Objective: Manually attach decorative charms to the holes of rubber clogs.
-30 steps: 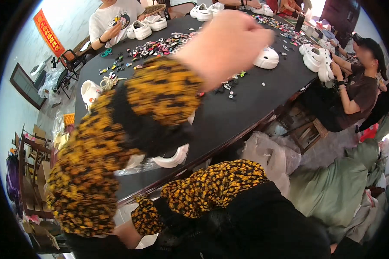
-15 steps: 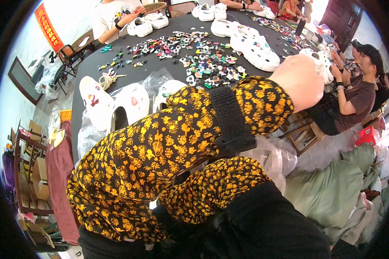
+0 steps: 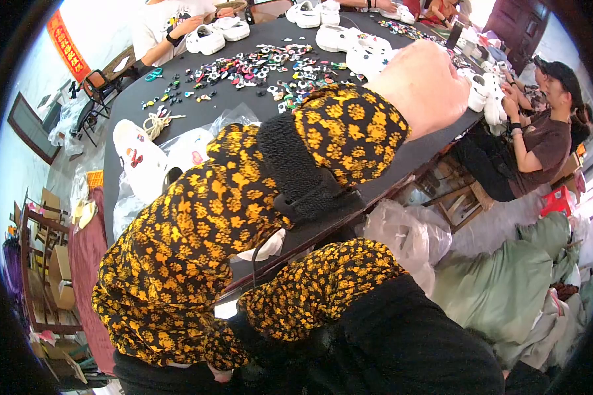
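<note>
My left arm, in a black sleeve with yellow flowers and a black band, crosses toward the upper right. My left hand (image 3: 431, 85) is curled over the table's right part, its back toward me; its fingers point away, and anything in them is hidden. Beside its knuckles are white clogs (image 3: 478, 91); another white clog (image 3: 366, 58) lies just beyond it. My right arm is bent low across my lap. Only a sliver of skin shows below its sleeve, perhaps my right hand (image 3: 221, 376); its fingers are hidden. A decorated white clog (image 3: 138, 161) lies by my left forearm.
Small colourful shoe charms (image 3: 257, 69) are spread over the dark table (image 3: 204, 112). A tied beige cord (image 3: 157, 123) and clear plastic lie near the left clogs. A person (image 3: 540, 135) sits at the right, another at the far left. Green sacks (image 3: 494, 296) fill the right floor.
My left hand has moved up and to the left in view, now covering the large white clog. My left forearm has shifted left, uncovering the table's edge and hiding more of the left clogs.
</note>
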`<state>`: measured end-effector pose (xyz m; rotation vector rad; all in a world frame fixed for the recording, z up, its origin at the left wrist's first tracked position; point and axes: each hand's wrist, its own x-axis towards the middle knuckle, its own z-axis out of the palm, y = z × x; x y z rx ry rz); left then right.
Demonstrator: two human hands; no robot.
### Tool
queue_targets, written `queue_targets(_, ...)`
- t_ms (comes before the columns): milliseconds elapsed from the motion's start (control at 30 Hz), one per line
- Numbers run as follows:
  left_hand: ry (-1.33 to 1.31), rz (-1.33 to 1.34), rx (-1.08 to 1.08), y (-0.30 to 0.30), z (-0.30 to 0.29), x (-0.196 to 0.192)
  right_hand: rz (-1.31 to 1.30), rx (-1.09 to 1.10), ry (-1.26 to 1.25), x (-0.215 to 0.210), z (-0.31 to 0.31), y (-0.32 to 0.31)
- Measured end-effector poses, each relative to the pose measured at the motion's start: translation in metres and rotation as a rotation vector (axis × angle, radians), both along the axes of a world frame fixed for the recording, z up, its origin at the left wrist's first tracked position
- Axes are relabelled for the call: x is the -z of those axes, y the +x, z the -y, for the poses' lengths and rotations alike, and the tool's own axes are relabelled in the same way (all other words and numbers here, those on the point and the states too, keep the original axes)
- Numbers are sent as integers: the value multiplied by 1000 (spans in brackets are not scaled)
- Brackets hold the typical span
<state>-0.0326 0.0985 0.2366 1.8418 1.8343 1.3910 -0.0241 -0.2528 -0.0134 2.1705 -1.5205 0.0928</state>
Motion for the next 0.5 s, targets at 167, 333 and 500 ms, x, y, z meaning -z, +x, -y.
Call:
queue_targets(167, -84, -25, -28, -16, 12, -5, 12, 20, -17, 13, -6, 2)
queue_targets(333, -82, -11, -78, -43, 78, -14, 361, -597, 24, -31, -47, -15)
queue_targets(500, -94, -171, -257, -51, 150, 21, 1565, 109, 107, -87, -230, 34)
